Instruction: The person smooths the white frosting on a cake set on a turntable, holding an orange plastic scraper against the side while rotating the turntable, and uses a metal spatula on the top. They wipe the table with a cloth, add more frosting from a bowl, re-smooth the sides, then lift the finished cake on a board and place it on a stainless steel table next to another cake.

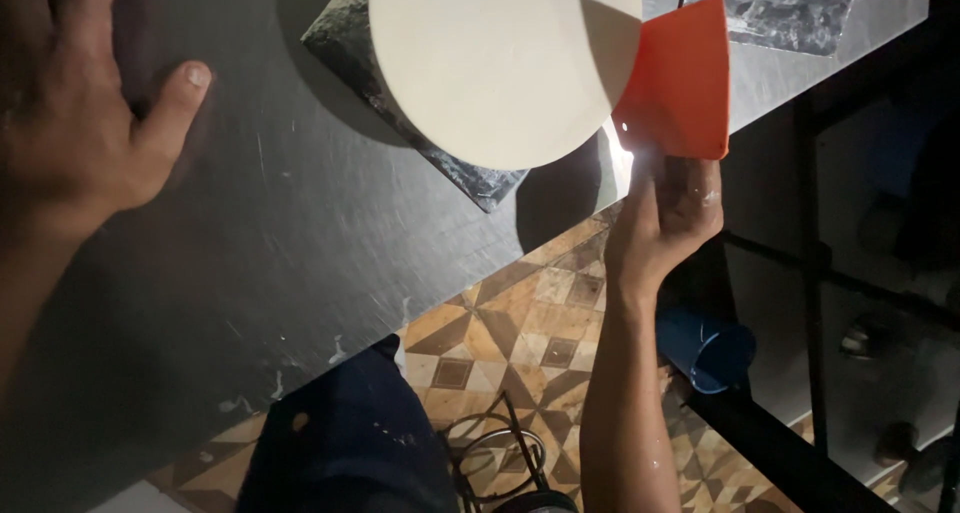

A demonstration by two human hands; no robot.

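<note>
We see the right hand (665, 213) pinching an orange scraper (680, 83) against the white cake (500, 58) at its 3 o'clock | left hand (75, 103) flat, fingers spread, on the table (300, 253), cake's 9 o'clock | dark marbled board (480, 178) under cake.

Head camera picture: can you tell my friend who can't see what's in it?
A right hand holds a flat orange scraper against the side of a round white cake on a dark metal table. The left hand rests flat on the table.
</note>
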